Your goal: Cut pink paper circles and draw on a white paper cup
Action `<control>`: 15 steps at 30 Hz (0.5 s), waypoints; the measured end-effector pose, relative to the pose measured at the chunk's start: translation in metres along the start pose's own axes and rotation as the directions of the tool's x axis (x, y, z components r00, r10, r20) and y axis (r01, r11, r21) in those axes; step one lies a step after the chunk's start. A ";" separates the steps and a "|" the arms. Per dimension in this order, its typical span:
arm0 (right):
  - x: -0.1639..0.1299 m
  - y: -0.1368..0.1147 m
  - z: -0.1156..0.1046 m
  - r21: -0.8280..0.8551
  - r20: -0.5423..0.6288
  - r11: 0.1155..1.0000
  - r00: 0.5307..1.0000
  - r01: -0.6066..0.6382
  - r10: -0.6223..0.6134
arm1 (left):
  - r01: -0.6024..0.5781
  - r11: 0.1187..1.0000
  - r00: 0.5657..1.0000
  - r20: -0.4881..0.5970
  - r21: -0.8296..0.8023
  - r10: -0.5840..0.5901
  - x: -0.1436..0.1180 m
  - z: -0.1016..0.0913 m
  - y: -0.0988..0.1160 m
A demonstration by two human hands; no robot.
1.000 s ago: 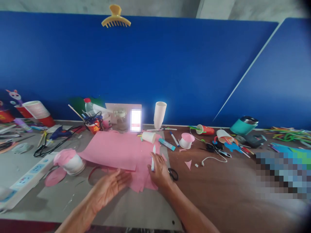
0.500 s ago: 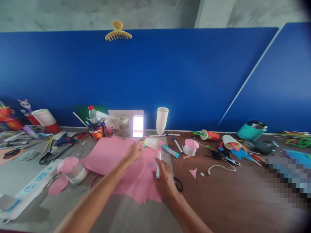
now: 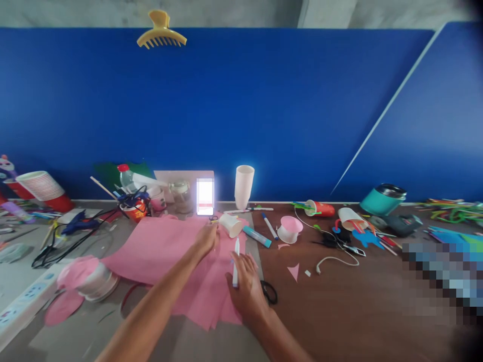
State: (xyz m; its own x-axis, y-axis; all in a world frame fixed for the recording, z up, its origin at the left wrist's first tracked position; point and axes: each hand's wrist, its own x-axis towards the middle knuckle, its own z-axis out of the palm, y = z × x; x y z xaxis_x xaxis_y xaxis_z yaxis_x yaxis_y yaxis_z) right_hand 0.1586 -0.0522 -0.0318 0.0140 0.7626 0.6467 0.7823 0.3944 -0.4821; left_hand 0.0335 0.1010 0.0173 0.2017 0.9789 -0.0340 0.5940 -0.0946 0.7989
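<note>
Near the table's [image 3: 362, 311] back edge my left hand [image 3: 207, 237] reaches half-open, empty, beside the tipped white paper cup [image 3: 231, 225] on the pink paper [image 3: 162, 246]; right hand [image 3: 245, 286] grips a marker [image 3: 236, 261], whose tip could smear the sheet.

Our left hand [image 3: 207, 238]: bare, no glove; we see no ring on the fingers that show.
Our right hand [image 3: 245, 286]: bare as well, no glove, no ring that we can make out.
Our wrists: nothing worn, neither watch nor band.
Our forearms: uncovered all the way to the lower edge of the view; no sleeve or cuff comes into sight.
Our nails: too small and blurred for us to tell.
</note>
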 end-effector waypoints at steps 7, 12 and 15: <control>0.008 -0.016 -0.027 0.319 -0.088 0.947 0.996 0.026 0.003 | 0.192 0.568 0.977 0.213 -0.800 -0.030 -0.078 -0.009 -0.007; 0.008 -0.021 -0.035 0.524 -0.119 0.841 0.989 0.134 -0.083 | 0.233 0.266 0.972 0.227 -0.935 -0.053 -0.106 0.004 -0.011; 0.006 -0.022 -0.035 0.534 -0.119 0.834 0.989 0.140 -0.090 | 0.216 0.205 0.976 0.207 -0.955 -0.063 -0.105 0.008 -0.011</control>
State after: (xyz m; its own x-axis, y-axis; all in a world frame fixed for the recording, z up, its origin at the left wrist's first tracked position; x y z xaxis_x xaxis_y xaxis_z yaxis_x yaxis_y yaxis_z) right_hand 0.1637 -0.0745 0.0032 0.0175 0.6578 0.7530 0.3216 0.7094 -0.6272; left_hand 0.0119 -0.0025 0.0070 0.3208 0.9240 -0.2080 -0.5785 0.3650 0.7294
